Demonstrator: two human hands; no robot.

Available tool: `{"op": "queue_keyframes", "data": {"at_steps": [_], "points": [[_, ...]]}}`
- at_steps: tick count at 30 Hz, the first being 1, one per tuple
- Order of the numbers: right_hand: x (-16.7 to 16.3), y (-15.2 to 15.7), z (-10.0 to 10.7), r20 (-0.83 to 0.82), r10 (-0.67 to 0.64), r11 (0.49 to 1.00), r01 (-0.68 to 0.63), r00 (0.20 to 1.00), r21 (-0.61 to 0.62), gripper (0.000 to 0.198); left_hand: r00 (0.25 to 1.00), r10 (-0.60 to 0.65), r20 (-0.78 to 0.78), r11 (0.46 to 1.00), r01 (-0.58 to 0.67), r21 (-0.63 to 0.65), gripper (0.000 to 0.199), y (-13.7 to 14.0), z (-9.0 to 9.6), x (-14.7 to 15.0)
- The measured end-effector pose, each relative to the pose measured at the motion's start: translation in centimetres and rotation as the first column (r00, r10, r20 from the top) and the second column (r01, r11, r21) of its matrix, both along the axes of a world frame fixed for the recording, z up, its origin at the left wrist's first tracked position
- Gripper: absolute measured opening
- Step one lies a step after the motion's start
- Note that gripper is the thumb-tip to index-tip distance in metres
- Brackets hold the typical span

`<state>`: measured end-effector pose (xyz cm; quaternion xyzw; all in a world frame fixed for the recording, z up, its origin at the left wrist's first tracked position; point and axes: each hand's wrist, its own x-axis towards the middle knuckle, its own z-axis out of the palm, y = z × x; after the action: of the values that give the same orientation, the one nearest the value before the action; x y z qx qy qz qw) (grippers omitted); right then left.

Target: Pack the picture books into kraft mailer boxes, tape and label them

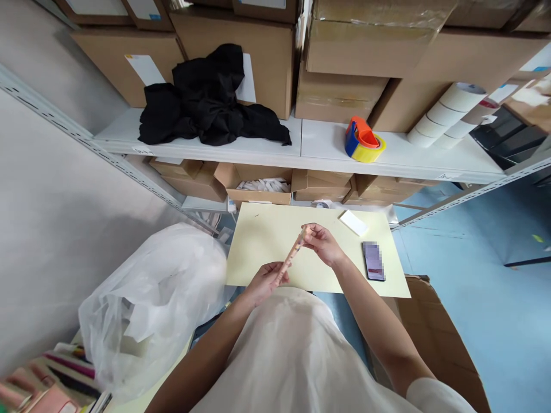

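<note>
Above the pale yellow table [258, 235], both hands grip a slim, flat, peach-coloured patterned piece [293, 252], tilted and seen almost edge-on, so its exact kind does not show. My left hand [267, 280] is closed round its lower end, near the table's front edge. With fingers pinched, my right hand [322, 242] holds the upper end. To the right of the hands, a smartphone [372, 261] lies on the table with its screen lit and partly blurred out. A small white box [353, 222] lies behind the phone.
Beyond the table, a shelf [275, 143] carries cardboard boxes [344, 46], black cloth [206, 100], a tape dispenser [365, 146] and white rolls [447, 115]. A translucent plastic bag [163, 298] bulges at the left. Cardboard [430, 327] stands at the right.
</note>
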<state>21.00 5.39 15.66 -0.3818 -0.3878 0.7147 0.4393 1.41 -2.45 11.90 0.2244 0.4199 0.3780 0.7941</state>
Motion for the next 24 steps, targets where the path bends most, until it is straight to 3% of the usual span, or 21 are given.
{"op": "queue_keyframes", "data": {"at_steps": [5,8,11,15,18,21,24], "points": [[-0.2,0.6,0.1,0.082,-0.100,0.995,0.100,0.992,0.010,0.031,0.994,0.026,0.105,0.997,-0.018,-0.073,0.055,0.7,-0.9,-2.0],[-0.4,0.8,-0.1,0.117,-0.105,0.994,0.109,0.987,-0.024,0.034,0.987,0.140,0.077,0.990,-0.139,-0.020,0.058,1.1,-0.7,-3.3],[-0.8,1.1,-0.8,0.147,-0.104,0.992,0.113,0.984,-0.056,0.036,0.970,0.241,-0.023,0.965,-0.237,0.111,0.051,1.6,-0.3,-4.0],[-2.1,1.1,-2.3,0.164,-0.141,0.984,0.157,0.976,-0.088,0.040,0.923,0.271,-0.273,0.951,-0.213,0.224,0.038,2.1,-0.7,-4.2],[-3.4,0.3,-3.6,0.158,-0.137,0.975,0.161,0.978,-0.153,0.040,0.917,0.310,-0.252,0.949,-0.284,0.135,0.037,2.1,-1.7,-4.2],[-4.8,-1.0,-4.7,0.160,-0.027,0.976,0.060,0.987,-0.207,0.043,0.923,0.339,-0.183,0.939,-0.344,0.008,0.037,2.2,-2.6,-4.7],[-6.4,-1.9,-6.0,0.219,0.064,0.971,-0.010,0.974,-0.238,0.040,0.912,0.351,-0.214,0.932,-0.363,-0.019,0.039,2.8,-3.7,-5.7]]}}
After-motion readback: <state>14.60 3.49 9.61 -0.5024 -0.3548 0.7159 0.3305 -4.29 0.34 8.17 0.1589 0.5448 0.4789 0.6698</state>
